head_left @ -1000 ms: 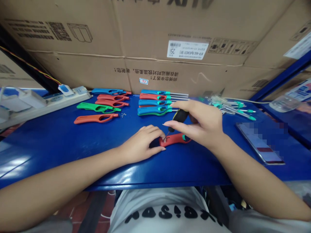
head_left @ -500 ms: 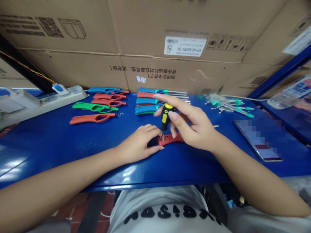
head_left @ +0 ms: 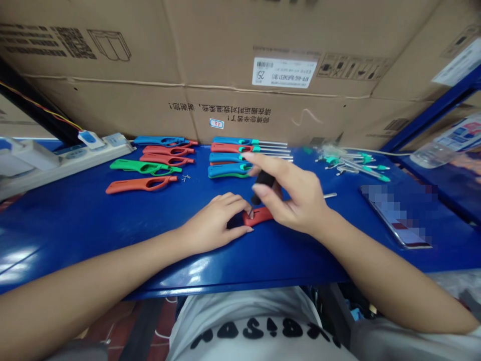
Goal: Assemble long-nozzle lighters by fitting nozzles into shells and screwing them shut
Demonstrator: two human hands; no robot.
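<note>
A red lighter body [head_left: 259,215] lies on the blue table in front of me. My left hand [head_left: 220,220] pinches its left end between thumb and fingers. My right hand [head_left: 293,193] grips a dark-handled screwdriver [head_left: 262,186], its shaft slanting down onto the lighter's left end. The right part of that lighter is hidden beneath my right hand. Behind my hands lie several blue and red lighters with metal rods [head_left: 230,157]. Several screws [head_left: 186,177] rest beside an orange handle shell [head_left: 141,185] on the left.
More handle shells [head_left: 145,166] lie at the back left, near a white power strip [head_left: 67,158]. Green-tipped rod parts [head_left: 353,161] are piled at the back right. A phone [head_left: 394,218] lies at the right, below a plastic bottle [head_left: 432,153]. A cardboard box [head_left: 225,60] stands behind.
The screwdriver handle has turned, so its yellow patches no longer show. My right hand has shifted slightly left and its fingers have curled further round the handle. My left hand has barely moved.
</note>
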